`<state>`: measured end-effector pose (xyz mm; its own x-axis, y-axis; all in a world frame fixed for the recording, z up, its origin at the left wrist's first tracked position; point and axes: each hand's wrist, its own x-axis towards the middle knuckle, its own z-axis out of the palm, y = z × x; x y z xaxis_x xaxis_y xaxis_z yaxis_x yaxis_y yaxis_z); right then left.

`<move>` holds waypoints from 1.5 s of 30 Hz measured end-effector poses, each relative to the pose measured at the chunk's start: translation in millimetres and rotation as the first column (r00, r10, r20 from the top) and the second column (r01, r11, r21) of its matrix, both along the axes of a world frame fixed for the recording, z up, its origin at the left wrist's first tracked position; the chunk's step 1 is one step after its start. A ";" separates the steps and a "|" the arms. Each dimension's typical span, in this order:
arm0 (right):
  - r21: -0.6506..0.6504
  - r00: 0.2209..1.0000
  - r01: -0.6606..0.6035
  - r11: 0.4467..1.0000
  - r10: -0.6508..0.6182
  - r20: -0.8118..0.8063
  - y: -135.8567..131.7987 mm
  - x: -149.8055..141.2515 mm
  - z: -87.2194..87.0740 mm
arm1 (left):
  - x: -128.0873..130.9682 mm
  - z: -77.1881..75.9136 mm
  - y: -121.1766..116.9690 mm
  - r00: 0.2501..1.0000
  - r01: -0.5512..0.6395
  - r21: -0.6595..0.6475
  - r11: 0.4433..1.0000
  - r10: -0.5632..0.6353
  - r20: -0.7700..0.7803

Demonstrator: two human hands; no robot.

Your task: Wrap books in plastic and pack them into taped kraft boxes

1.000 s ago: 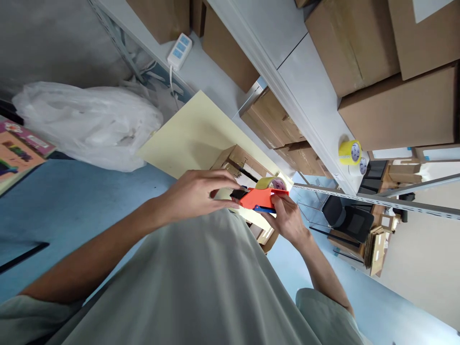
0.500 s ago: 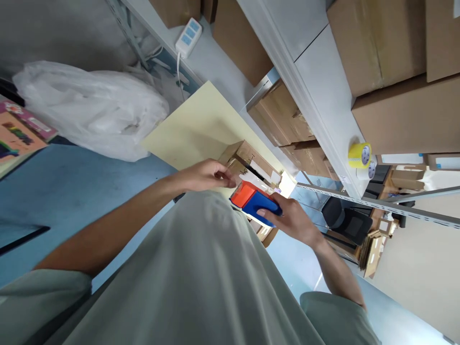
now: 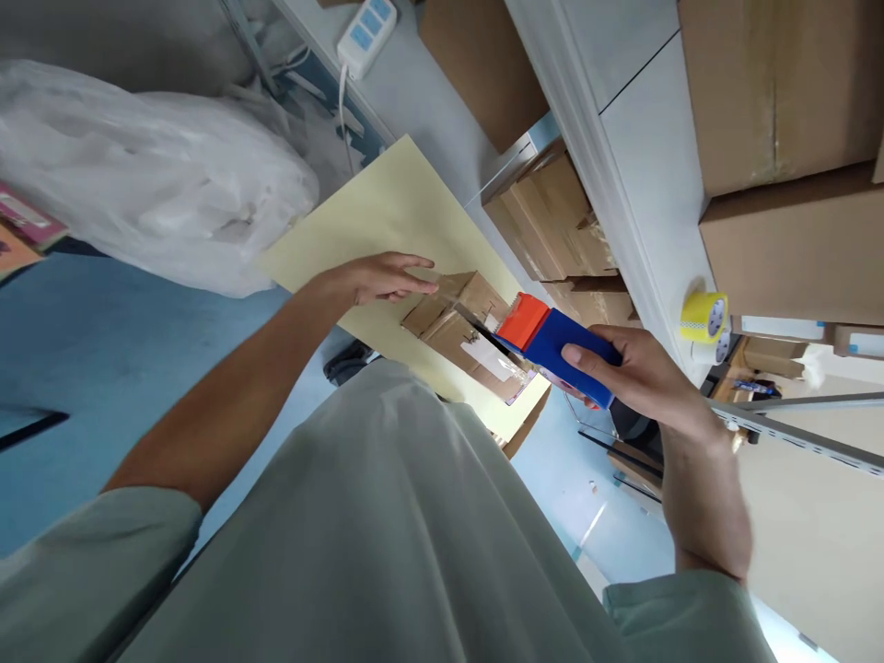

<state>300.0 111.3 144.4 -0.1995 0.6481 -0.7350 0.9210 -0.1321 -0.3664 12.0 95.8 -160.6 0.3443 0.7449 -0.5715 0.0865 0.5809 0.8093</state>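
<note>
A small brown cardboard box (image 3: 447, 343) with a white label (image 3: 487, 354) lies on a pale yellow board (image 3: 397, 198) in front of me. My right hand (image 3: 645, 373) grips the blue body of a tape dispenser (image 3: 570, 345), whose orange-red end points at the box from the right. A dark gap or strip runs along the box top; tape there is hard to make out. At the box's left end is my left hand (image 3: 387, 278), fingers stretched out, the tips at or just above its edge. Whether they touch the box I cannot tell.
Rolls of yellow tape (image 3: 704, 316) sit on the shelf edge (image 3: 639, 203) at right, near large cartons (image 3: 780, 230). More cartons (image 3: 552, 221) stand beneath. A power strip (image 3: 366, 37) is at the back, and a big white plastic bag (image 3: 158, 175) bulges on the left.
My right hand has moved right and up with the tape dispenser, away from my left hand. My left hand has shifted up and left, and its fingers have straightened.
</note>
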 end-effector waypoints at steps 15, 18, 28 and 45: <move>-0.143 0.999 0.034 0.989 -0.034 -0.001 22.5 -20.7 -46.1 | 25.1 -34.0 -17.6 0.998 -0.070 -0.223 0.972 0.068 -0.017; -0.143 0.999 0.043 0.989 -0.041 0.016 19.5 -22.0 -48.8 | 31.4 -34.2 -20.7 0.995 -0.098 -0.234 0.967 0.092 -0.039; -0.083 0.999 0.000 0.997 0.003 0.033 12.3 -19.4 -47.3 | 41.0 -47.9 -37.3 0.952 -0.188 0.061 0.980 0.197 -0.235; 0.053 0.987 -0.158 0.986 0.157 0.031 16.1 -4.7 -50.8 | 43.3 32.2 -44.0 0.991 0.108 0.493 0.863 -0.055 -0.120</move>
<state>295.3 127.4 93.6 -0.2832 0.6495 -0.7056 0.9382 0.0351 -0.3442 55.3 51.7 -128.4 0.3780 0.9107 -0.1663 0.2101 0.0905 0.9735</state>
